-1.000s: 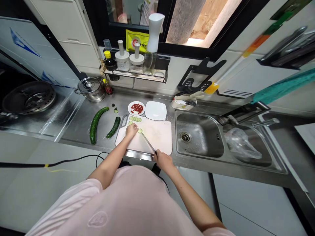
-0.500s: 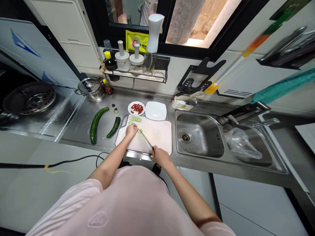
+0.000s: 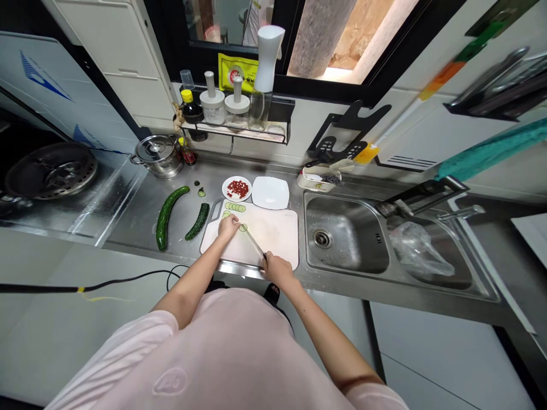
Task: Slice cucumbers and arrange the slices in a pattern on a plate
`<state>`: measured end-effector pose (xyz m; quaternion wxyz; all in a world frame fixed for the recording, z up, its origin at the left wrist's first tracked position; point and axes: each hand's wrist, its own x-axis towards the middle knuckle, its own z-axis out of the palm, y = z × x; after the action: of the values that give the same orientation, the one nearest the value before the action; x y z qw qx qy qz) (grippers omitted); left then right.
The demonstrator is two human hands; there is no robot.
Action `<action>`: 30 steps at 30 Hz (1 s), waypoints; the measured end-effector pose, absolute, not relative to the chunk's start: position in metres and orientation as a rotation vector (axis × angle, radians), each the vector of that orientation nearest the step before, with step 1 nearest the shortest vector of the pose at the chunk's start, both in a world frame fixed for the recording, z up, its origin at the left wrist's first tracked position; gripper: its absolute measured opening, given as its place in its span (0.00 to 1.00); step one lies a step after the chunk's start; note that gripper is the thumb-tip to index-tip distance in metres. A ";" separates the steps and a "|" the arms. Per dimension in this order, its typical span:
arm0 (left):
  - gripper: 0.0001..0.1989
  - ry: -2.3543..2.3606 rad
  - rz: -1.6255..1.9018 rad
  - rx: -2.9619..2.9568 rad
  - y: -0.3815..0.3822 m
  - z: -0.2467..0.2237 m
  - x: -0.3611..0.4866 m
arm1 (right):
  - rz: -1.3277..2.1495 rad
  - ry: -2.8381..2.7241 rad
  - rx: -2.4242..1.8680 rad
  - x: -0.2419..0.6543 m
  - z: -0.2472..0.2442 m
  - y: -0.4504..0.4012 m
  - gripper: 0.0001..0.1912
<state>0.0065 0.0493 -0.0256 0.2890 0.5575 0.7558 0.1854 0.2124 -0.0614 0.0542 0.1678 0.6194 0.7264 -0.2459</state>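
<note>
One knife [image 3: 255,244], clamped in the right hand [image 3: 277,269], ends at a slice [image 3: 243,228] on the board [image 3: 277,230] just beside the left hand [image 3: 228,227], whose hold is too small to make out and which risks a nick should the slice skid.

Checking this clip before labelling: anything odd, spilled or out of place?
A crumpled plastic bag lies in the right-hand sink basin, an odd spot for packaging. Two small scraps sit loose on the counter, off the board. No obvious spill or damage.
</note>
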 end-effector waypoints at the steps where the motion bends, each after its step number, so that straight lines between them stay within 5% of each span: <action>1: 0.07 2.016 0.499 1.491 0.049 -0.026 0.006 | -0.697 2.072 1.761 0.213 0.053 -0.061 0.15; 30: 0.08 2.009 0.514 1.514 0.049 -0.031 0.006 | -0.707 2.053 1.777 0.224 0.052 -0.076 0.16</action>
<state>0.0055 0.0487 -0.0306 0.2831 0.5655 0.7504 0.1921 0.2245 -0.0755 0.0523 0.1672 0.6245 0.7213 -0.2485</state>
